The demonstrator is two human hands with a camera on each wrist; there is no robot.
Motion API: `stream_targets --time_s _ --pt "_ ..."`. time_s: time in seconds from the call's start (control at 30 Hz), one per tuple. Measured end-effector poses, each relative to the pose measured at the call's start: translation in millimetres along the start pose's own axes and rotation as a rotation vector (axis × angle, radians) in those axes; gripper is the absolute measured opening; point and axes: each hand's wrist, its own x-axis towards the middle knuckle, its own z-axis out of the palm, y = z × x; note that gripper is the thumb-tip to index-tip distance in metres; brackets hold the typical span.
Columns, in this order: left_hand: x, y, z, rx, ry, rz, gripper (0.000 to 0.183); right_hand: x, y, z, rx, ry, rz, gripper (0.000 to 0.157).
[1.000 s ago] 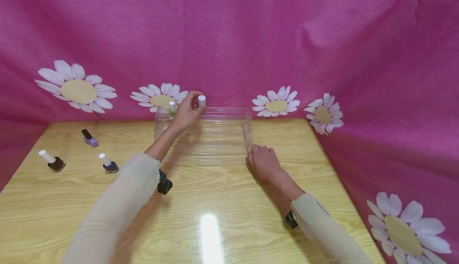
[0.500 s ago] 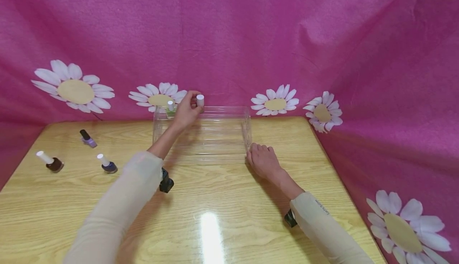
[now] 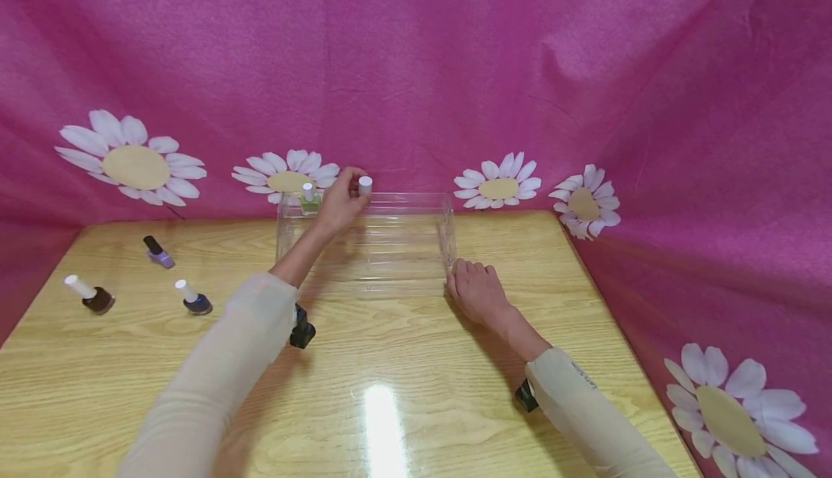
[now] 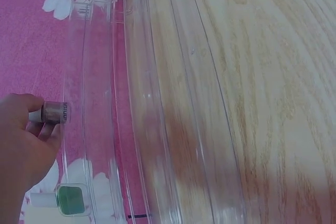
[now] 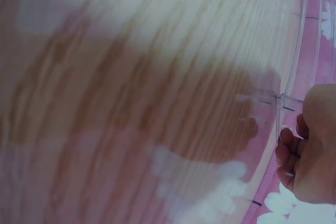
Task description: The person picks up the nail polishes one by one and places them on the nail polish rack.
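Observation:
My left hand (image 3: 342, 202) is at the top back tier of a clear plastic tiered rack (image 3: 403, 247). It pinches a nail polish bottle (image 4: 54, 112) with a white cap; the bottle's body looks brownish in the left wrist view, its base right at the tier's edge. To the left on that tier stands a green nail polish bottle (image 4: 71, 199), also white-capped. My right hand (image 3: 479, 292) grips the rack's front right corner with curled fingers (image 5: 286, 156), the thumb hidden from the head view.
On the table's left side are a dark brown nail polish bottle (image 3: 99, 300), a dark blue one (image 3: 198, 304) and a lilac one (image 3: 160, 255) with a black cap. A pink cloth (image 3: 403, 66) with daisies hangs behind and right of the wooden table (image 3: 338, 406).
The bottle in my left hand has come down slightly toward the top tier. My right hand stays on the rack's corner. The head view has shifted a little.

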Motion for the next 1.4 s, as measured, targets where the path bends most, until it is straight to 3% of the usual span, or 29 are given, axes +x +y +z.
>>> stream_targets --time_s 0.67,0.9,1.13,1.4 --pt "3.2 -3.9 -3.2 0.245 -0.061 0.036 0.029 0 1 1.8 0.029 0.038 -0.008 0.026" --pt "3.5 -1.5 -6.3 0.234 -0.068 0.017 0.029 0 2 3.9 0.023 0.051 -0.008 0.026" --pt "3.1 -7.3 -12.0 0.16 -0.052 0.046 0.026 1 2 4.8 0.019 0.041 -0.003 0.026" --pt "2.4 -4.9 -11.5 0.21 -0.053 -0.001 0.029 0 1 3.2 0.024 0.063 -0.005 0.026"
